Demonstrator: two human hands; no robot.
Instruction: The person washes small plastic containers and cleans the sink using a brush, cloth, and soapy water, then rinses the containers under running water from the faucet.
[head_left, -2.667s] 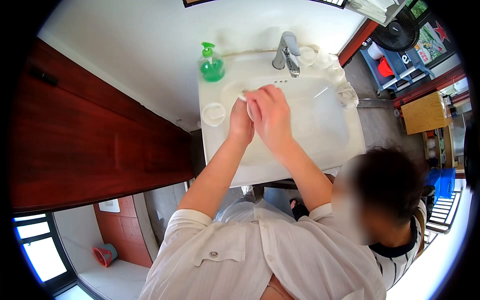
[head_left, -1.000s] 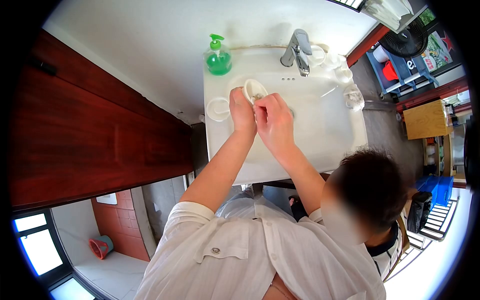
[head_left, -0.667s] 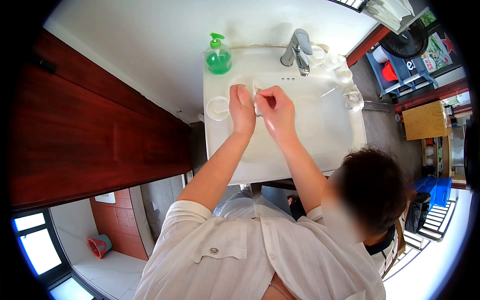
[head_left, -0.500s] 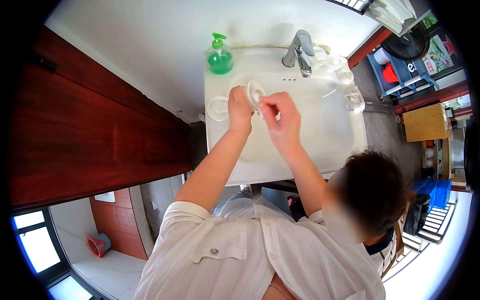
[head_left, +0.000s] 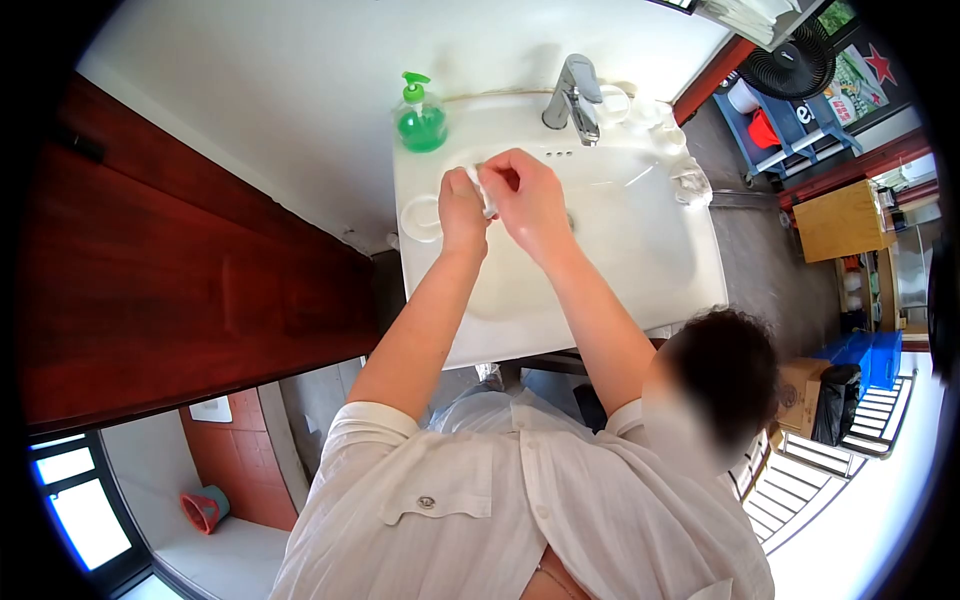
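Note:
My left hand (head_left: 462,215) is closed around a small white round dish (head_left: 483,188), held over the left side of the white sink (head_left: 610,290). The dish is turned nearly edge-on, mostly covered by my hands. My right hand (head_left: 527,203) presses against it with bent fingers; a small white item seems pinched there, but its kind is hidden. Beside my left hand, another white round dish (head_left: 421,218) lies on the sink's left rim. More small white dishes (head_left: 613,104) line the back right rim, near a crumpled clear-white piece (head_left: 690,182).
A pump bottle of green soap (head_left: 421,125) stands on the back left corner. The chrome faucet (head_left: 575,98) rises from the back edge. A dark red door (head_left: 200,260) is at left. Another person's head (head_left: 735,375) is close by at lower right.
The dish has turned from showing its open face to nearly edge-on. My right hand has moved up and left, closer against it. The view has shifted slightly.

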